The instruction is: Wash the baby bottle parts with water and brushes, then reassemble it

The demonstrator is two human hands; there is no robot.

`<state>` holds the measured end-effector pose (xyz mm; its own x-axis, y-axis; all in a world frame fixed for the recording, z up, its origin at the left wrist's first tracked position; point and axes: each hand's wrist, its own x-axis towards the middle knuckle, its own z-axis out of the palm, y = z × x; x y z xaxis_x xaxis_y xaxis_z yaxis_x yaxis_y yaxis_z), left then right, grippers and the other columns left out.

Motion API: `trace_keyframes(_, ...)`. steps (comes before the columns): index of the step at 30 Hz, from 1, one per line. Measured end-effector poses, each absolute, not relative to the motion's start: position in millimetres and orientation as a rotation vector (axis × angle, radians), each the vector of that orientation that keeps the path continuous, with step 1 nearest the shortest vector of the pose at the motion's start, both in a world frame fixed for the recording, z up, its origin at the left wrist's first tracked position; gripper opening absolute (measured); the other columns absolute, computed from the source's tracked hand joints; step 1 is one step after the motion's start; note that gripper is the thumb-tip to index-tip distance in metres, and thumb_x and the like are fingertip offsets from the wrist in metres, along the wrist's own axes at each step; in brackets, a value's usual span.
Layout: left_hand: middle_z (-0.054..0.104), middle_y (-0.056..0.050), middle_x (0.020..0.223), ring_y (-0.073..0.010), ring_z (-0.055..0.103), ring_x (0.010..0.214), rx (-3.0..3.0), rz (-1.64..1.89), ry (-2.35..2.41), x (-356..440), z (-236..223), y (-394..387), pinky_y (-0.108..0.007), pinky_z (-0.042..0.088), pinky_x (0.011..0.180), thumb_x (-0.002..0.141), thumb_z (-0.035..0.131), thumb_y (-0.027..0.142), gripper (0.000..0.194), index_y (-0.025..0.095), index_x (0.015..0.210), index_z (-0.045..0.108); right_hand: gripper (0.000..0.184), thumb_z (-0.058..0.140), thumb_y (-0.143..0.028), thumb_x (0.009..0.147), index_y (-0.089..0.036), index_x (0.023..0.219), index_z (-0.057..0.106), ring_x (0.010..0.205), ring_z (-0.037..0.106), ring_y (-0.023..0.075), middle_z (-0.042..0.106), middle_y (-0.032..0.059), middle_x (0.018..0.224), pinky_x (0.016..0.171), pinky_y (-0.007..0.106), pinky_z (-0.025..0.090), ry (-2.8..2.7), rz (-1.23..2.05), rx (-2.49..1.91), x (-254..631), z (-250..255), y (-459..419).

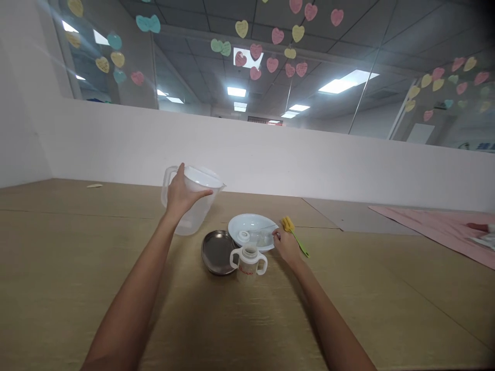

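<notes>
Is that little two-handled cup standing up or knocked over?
Upright. The two-handled cup stands on its base on the table, neck up, a handle out each side.

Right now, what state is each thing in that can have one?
Plastic pitcher: upright, lid on, gripped by left hand.
White bowl: open side up; right hand at its rim.
Two-handled cup: upright, lid off.
Metal plate: flat on table.
Bottle brush: lying flat.
</notes>
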<state>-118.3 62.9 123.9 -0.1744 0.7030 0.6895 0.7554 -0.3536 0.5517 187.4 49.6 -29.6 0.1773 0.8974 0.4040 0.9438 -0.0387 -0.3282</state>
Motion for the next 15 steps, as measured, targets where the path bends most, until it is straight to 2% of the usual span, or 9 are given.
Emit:
trace_keyframes(5,0.032,-0.019,0.140,-0.0341,0.029,0.129,-1.954,-1.622,-1.945,-129.4,117.8,69.6,-0.041,0.030,0.104,0.052,0.073,0.055,0.116,0.011,0.141,0.012,0.024,0.041,-0.017,0.084,-0.016,0.095,0.063,0.075,0.058,0.0165,0.067,0.0059,0.081,0.064,0.024,0.034,-1.734,-0.119,-1.935,187.6,-30.2,49.2)
trace_keyframes(9,0.022,-0.025,0.140,-0.0369,0.025,0.130,-1.985,-1.590,-2.062,-129.3,112.7,72.9,-0.047,0.029,0.103,0.050,0.072,0.059,0.124,0.011,0.141,0.002,0.026,0.040,-0.018,0.084,-0.017,0.096,0.063,0.074,0.058,0.0172,0.066,0.0062,0.081,0.063,0.025,0.034,-1.727,-0.114,-1.960,186.4,-28.6,48.2)
trace_keyframes(12,0.015,-0.026,0.139,-0.0385,0.024,0.130,-2.020,-1.548,-2.084,-129.0,109.5,74.8,-0.049,0.030,0.101,0.052,0.068,0.063,0.122,0.012,0.141,0.003,0.026,0.040,-0.018,0.084,-0.016,0.096,0.063,0.075,0.058,0.0175,0.066,0.0064,0.081,0.063,0.025,0.034,-1.728,-0.103,-1.965,185.5,-27.3,48.0)
trace_keyframes(15,0.016,-0.027,0.138,-0.0404,0.026,0.128,-2.035,-1.460,-2.106,-131.4,111.8,71.8,-0.050,0.033,0.098,0.052,0.065,0.066,0.121,0.012,0.141,0.004,0.027,0.040,-0.018,0.084,-0.016,0.097,0.063,0.076,0.058,0.0176,0.066,0.0065,0.081,0.065,0.026,0.035,-1.735,-0.095,-1.959,185.0,-26.6,48.1)
